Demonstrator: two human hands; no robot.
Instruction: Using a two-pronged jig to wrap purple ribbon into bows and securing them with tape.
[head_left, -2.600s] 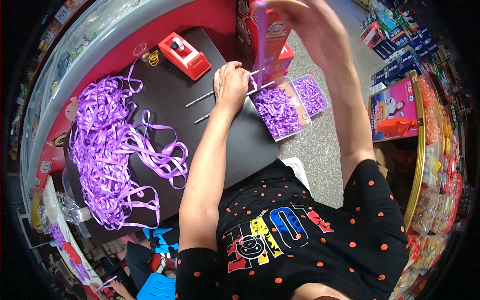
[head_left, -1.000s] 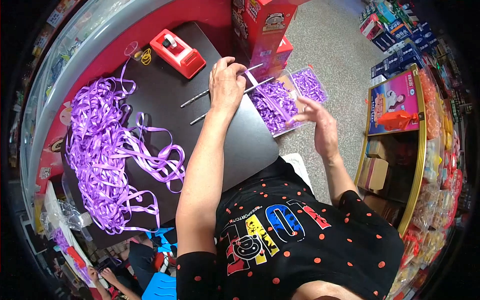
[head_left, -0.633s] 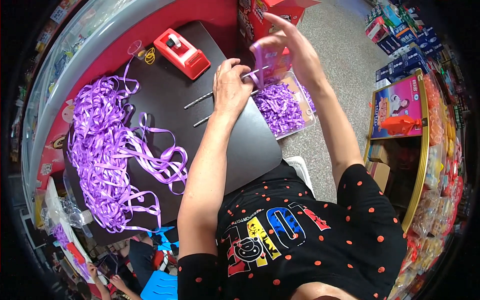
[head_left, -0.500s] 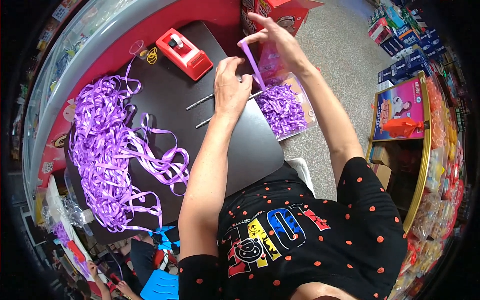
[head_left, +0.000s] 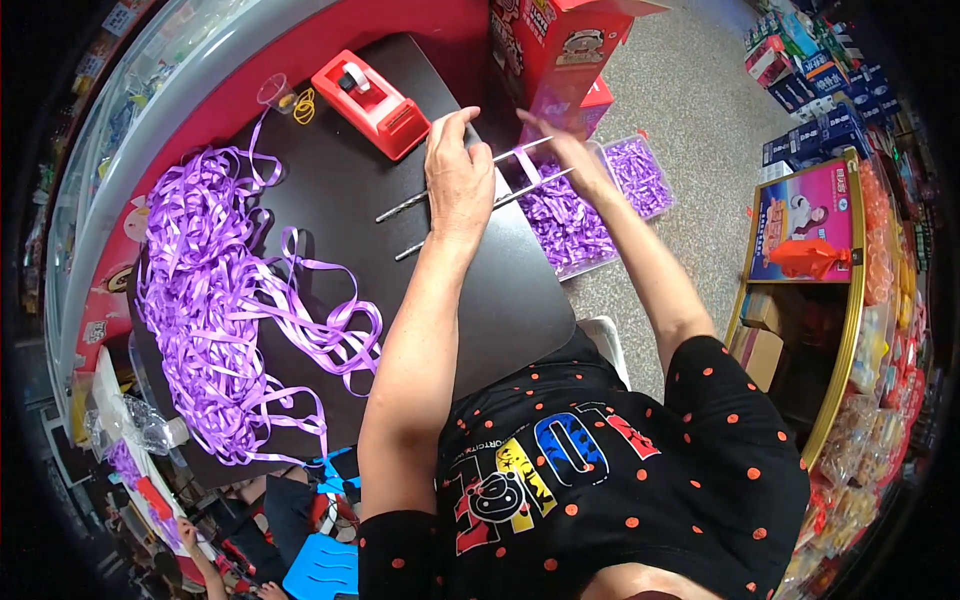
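Two thin metal rods [head_left: 533, 189] with spiral-looking left ends lie across the black table's right edge, their other ends sticking out past it. My left hand [head_left: 459, 185] presses over both rods, its fingers bent and close together, holding them to the tabletop. A strip of purple ribbon [head_left: 523, 160] hangs at the upper rod. My right hand [head_left: 577, 165], smeared by motion, is at the rods' free ends; its fingers cannot be made out. Below it, a clear bin [head_left: 575, 270] holds many short purple ribbon pieces [head_left: 565, 220].
A large heap of purple ribbon [head_left: 205, 300] covers the table's left side. A red tape dispenser [head_left: 385, 125], yellow rubber bands [head_left: 304, 107] and a clear cup [head_left: 275, 92] stand at the back. Beyond are red boxes [head_left: 560, 50] and a second bin [head_left: 640, 175]. Another person's hand [head_left: 187, 535] shows lower left.
My right hand has come down from above the bin to the rods' ends; the ribbon it held stretched upward now sits low at the rods. My left hand stays on the rods.
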